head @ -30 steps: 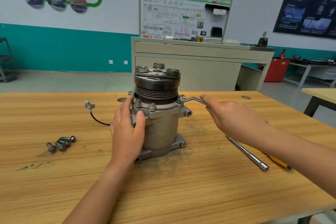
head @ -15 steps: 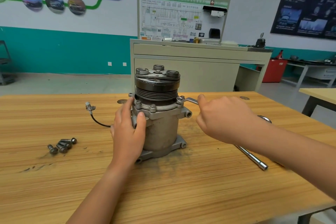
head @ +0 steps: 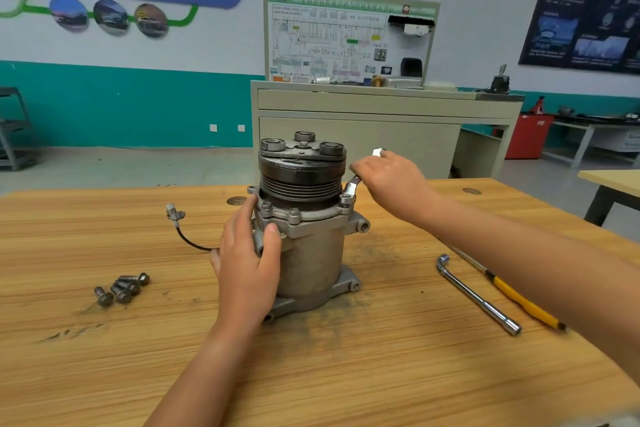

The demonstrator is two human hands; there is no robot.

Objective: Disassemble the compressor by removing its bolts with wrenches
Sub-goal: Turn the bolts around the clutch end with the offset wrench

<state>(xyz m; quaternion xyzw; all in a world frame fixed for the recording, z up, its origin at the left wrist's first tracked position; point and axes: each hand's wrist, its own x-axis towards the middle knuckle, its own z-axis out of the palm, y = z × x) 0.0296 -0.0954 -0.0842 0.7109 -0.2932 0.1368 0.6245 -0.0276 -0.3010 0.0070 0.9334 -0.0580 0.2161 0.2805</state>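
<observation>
Wooden surface [head: 346,374] carries our compressor [head: 311,253] at centre, standing upright: long axis vertical, pulley end up. Our left hand [head: 249,263] grips its upper body, thumb on the flange. Our right hand [head: 391,184] is clenched round the wrench [head: 351,185], ring end on the right flange bolt [head: 345,198]. Vs 1 s ago, the wrench handle has swung from pointing right to pointing back, away from us.

The right hand [head: 391,184] hides most of the wrench [head: 350,189]; the left hand [head: 247,263] covers the left side of the compressor [head: 311,253] and one end of the cable [head: 187,241].
</observation>
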